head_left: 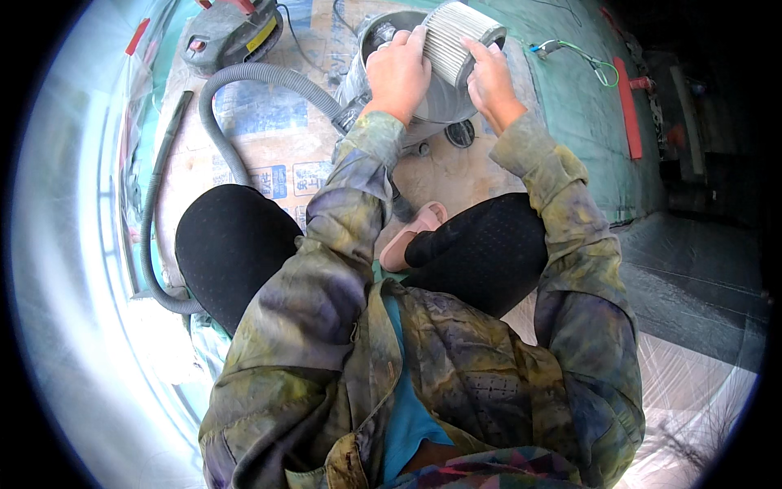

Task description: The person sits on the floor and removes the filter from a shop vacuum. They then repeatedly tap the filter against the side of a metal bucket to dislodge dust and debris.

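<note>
A pleated cylindrical filter cartridge [453, 42], pale with a dark end rim, is tilted over the open mouth of a metal vacuum cleaner drum [440, 110]. My left hand [399, 77] has its fingers closed on the cartridge's left edge. On the other side my right hand [493, 81] grips it near the dark rim, with the thumb and index finger against the pleats. The drum's inside is mostly hidden by my hands and the cartridge. A grey corrugated hose [265, 73] joins the drum's left side.
The vacuum's dark motor head [232, 37] rests on the floor at the far left. A straight black tube [167, 138] leads into more hose by my left knee. Printed board [269, 122] covers the floor. A green wire loop [603, 73] and a red bar [627, 110] lie rightward.
</note>
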A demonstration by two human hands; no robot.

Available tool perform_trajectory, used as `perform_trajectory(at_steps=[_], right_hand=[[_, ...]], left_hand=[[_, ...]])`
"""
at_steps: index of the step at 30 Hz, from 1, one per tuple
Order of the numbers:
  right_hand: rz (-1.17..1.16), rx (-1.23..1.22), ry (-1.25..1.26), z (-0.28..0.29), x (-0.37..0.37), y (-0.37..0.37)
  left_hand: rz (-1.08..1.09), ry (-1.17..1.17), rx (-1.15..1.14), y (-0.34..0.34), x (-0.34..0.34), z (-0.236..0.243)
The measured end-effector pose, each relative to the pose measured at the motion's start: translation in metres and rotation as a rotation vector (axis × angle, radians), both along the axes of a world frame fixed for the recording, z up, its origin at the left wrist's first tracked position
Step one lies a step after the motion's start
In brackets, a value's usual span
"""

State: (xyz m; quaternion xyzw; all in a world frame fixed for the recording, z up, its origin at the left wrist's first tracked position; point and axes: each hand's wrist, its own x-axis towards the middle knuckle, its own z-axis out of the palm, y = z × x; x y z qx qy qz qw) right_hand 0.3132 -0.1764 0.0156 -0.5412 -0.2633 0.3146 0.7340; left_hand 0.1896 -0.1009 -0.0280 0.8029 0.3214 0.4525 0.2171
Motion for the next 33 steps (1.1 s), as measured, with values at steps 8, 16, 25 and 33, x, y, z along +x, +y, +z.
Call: perform_trajectory(at_steps=[8,16,25,33], right_hand=[[-0.002,-0.021,0.059,0.004,-0.001,-0.004],[0.053,-0.034,-0.016,0.005,0.004,-0.007],[0.211,-0.015,0.105,0.011,0.008,-0.006],[0.322,-0.245,-0.182,0.002,0.006,-0.018]], left_hand=[[0.008,0.010,0.074,-0.004,0.005,-0.006],[-0.250,-0.155,-0.200,-0.013,0.011,0.006],[-0.608,-0.649,-0.862,0.002,0.014,-0.002],[-0.553,-0.668,-0.955,0.022,0.000,0.002]])
